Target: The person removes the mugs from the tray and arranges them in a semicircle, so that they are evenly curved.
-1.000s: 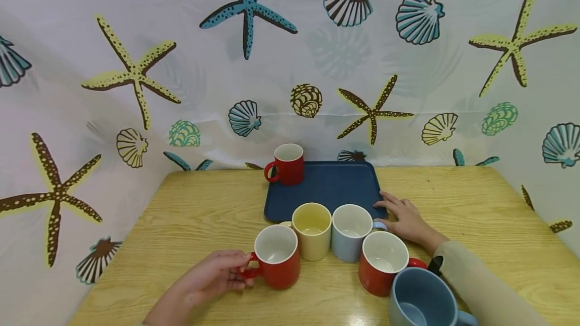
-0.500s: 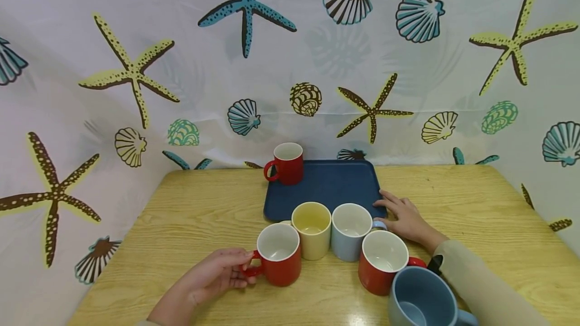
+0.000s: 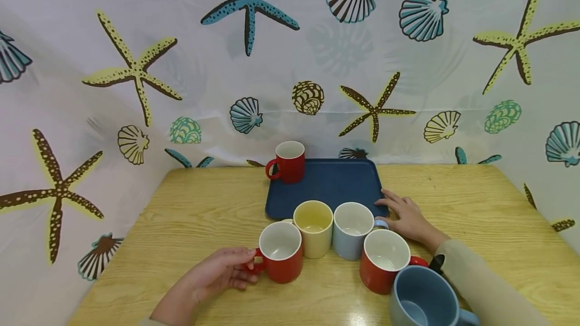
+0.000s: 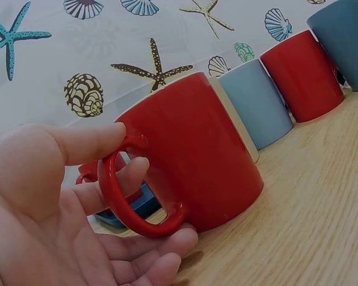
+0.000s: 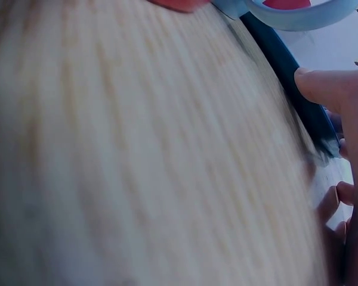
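Observation:
My left hand [image 3: 224,270] holds a red mug [image 3: 285,268] by its handle. In the left wrist view, the thumb presses the top of the handle [image 4: 112,190] and a finger passes through the loop. That mug stands upright on the table, close beside a pale yellow mug [image 3: 317,242]. At the right front corner of a dark blue tray [image 3: 342,182], my right hand [image 3: 408,220] grips the edge. The right wrist view has the thumb [image 5: 322,86] on the tray's side, with the other fingers partly hidden behind it. Another red mug [image 3: 292,170] stands on the tray's back left corner.
In front of the tray, a light blue mug [image 3: 348,242] adjoins the yellow one. A third red mug [image 3: 377,275] and a larger grey-blue mug [image 3: 400,306] continue the row beside my right forearm. A seashell-print cloth [image 3: 290,39] hangs behind the wooden table [image 3: 204,205].
The red mug in my left hand has shifted slightly right, nearer the yellow mug. My right hand and the tray have stayed in place.

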A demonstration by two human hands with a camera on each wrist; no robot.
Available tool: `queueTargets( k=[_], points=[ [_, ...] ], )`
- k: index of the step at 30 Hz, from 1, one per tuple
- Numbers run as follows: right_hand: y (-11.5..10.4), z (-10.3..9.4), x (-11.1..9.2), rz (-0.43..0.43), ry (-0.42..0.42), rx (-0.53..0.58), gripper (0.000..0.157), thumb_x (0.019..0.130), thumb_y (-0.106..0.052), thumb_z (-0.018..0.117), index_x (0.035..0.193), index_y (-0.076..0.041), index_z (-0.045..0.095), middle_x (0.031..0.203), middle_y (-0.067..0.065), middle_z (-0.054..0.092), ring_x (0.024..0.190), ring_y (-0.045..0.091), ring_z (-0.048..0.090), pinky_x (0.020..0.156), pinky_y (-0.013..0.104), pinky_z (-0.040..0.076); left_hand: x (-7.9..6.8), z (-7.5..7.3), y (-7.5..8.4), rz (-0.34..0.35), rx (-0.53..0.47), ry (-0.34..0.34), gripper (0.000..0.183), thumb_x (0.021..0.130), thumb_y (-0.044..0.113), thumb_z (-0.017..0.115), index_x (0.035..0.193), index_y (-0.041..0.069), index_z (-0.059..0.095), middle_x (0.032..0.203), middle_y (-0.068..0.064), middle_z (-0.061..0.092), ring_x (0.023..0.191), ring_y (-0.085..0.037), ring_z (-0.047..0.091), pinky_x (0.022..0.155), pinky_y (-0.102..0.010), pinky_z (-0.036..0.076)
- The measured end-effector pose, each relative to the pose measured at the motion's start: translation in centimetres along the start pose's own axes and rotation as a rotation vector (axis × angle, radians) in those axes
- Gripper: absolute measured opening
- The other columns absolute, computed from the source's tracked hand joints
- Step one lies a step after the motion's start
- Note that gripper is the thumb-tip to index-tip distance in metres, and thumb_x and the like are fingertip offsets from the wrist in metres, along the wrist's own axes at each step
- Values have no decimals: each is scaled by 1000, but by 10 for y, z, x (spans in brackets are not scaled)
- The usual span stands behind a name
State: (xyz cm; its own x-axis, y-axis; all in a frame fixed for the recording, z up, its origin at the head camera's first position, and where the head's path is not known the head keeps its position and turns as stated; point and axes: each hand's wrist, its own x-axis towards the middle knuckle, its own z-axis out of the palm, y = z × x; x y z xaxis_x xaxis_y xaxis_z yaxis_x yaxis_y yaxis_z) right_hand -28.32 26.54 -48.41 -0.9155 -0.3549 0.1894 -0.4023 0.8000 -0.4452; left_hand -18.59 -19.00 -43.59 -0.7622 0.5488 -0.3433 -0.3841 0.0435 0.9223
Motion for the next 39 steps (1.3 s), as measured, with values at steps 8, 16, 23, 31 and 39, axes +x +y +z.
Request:
queueTargets(
  k=[8,16,23,31,39],
  points=[
    [2,3,0,0,-1,-8,43,86,-40,61,122,-16,59,147,14,31,111,35,38,88,53,32,-2,-2,-3,12,40,61,22,94,31,55,98,10,59,95,-4,63,87,-21,62,73,-31,50],
    [2,1,-2,5,-1,8,44,86,-39,62,122,-15,59,147,15,30,111,36,37,88,55,32,10,-14,11,25,161,149,37,95,40,51,99,4,61,89,-4,66,78,-18,61,73,-31,49],
    [4,4,0,10,-10,-9,44,86,-41,61,123,-17,59,148,12,29,110,33,38,87,52,32,25,-21,20,10,192,222,50,94,42,52,110,-5,57,99,-8,66,88,-21,63,79,-33,50],
    [6,6,1,12,-11,-4,45,86,-41,61,124,-17,58,149,12,28,111,34,37,89,54,31,41,-25,30,28,218,264,59,93,44,52,122,-8,52,103,-9,66,88,-23,63,81,-35,50],
    [3,2,1,9,-11,-5,46,86,-41,61,125,-16,58,149,12,28,114,35,36,89,56,33,61,-36,41,6,250,367,55,92,43,54,123,-3,53,109,-11,65,93,-24,62,84,-37,49]
  ],
)
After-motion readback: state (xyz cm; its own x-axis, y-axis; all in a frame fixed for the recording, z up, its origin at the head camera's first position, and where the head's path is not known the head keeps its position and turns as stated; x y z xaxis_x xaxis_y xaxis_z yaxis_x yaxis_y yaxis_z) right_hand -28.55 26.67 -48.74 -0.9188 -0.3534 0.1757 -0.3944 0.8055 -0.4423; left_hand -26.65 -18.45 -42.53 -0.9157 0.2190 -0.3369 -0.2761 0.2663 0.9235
